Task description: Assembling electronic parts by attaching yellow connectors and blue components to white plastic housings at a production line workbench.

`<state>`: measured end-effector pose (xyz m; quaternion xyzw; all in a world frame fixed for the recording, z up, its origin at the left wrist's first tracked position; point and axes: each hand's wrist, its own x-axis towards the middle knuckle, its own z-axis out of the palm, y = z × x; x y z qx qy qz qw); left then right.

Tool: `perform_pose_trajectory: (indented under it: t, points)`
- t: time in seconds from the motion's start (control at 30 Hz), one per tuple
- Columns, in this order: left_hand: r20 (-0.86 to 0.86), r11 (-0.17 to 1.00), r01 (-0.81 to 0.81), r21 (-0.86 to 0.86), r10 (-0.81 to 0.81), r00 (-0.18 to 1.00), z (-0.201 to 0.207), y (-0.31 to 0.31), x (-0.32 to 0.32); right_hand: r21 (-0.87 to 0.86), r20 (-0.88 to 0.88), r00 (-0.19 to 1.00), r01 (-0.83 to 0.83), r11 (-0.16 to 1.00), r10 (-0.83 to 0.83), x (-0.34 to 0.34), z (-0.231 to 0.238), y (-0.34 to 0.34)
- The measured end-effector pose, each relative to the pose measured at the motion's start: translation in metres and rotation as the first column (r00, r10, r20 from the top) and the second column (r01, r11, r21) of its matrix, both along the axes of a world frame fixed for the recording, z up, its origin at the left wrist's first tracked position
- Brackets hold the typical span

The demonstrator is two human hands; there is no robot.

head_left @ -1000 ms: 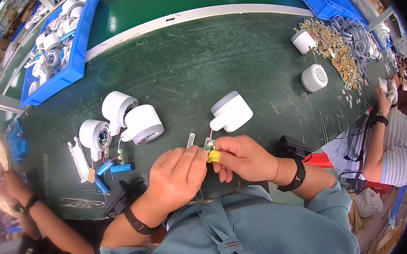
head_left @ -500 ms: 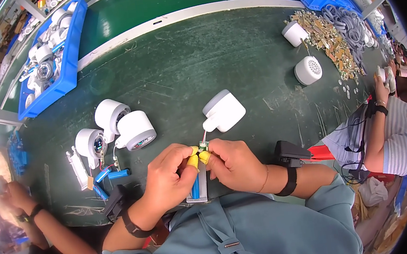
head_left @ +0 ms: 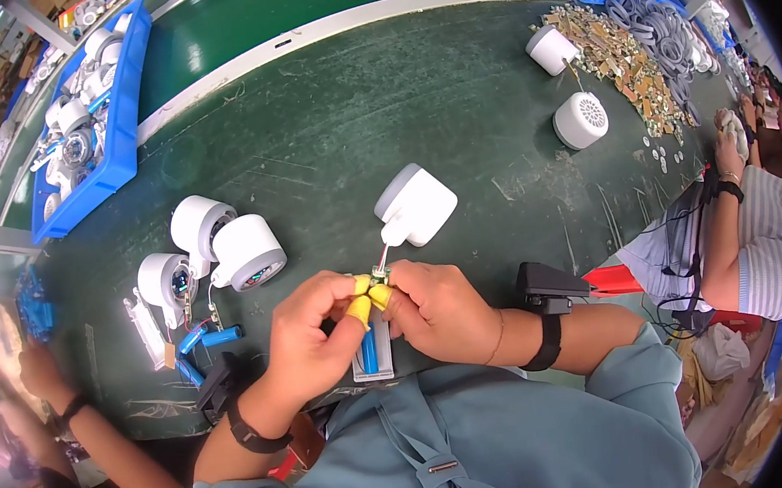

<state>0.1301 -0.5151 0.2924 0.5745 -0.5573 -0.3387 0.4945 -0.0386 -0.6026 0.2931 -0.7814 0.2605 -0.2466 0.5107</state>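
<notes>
My left hand and my right hand meet in front of me, thumbs and fingers pinched on a small green circuit board. Yellow finger covers sit on several fingertips. Thin wires run from the board to a white and grey rounded housing lying just beyond. Under my hands, a blue cylindrical battery lies in a pale, narrow casing at the table's near edge. My fingers hide part of the board and the casing's upper end.
Left on the green table are several white housings with blue batteries. A blue crate of parts stands far left. Small boards and grey rings are heaped far right, near two white housings. Co-workers sit either side.
The view has shifted slightly. Both hands keep their pinch at the board, with only small finger movements. The co-worker's hand at the left has moved a little.
</notes>
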Motion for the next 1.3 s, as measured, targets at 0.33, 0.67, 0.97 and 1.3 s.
perform_pose_trajectory:
  t: [0.33,0.67,0.97,1.3]
  points:
    - [-0.032,0.977,-0.004,0.213,0.011,0.999,0.014,-0.008,0.004,-0.273,0.032,0.999,0.023,0.962,-0.015,-0.002,-0.002,0.003]
    - [0.062,0.979,-0.039,0.201,0.027,0.998,0.020,-0.010,-0.001,-0.270,-0.024,0.999,-0.032,0.962,0.027,0.000,-0.002,0.002]
    - [0.113,0.975,-0.079,0.209,0.056,0.992,0.020,-0.008,0.010,-0.279,0.054,0.992,0.121,0.953,-0.111,-0.026,0.034,-0.014]
    - [0.203,0.991,-0.029,0.133,0.001,0.979,0.017,-0.008,0.007,0.151,-0.179,0.981,-0.044,0.988,0.071,-0.030,0.030,-0.078]
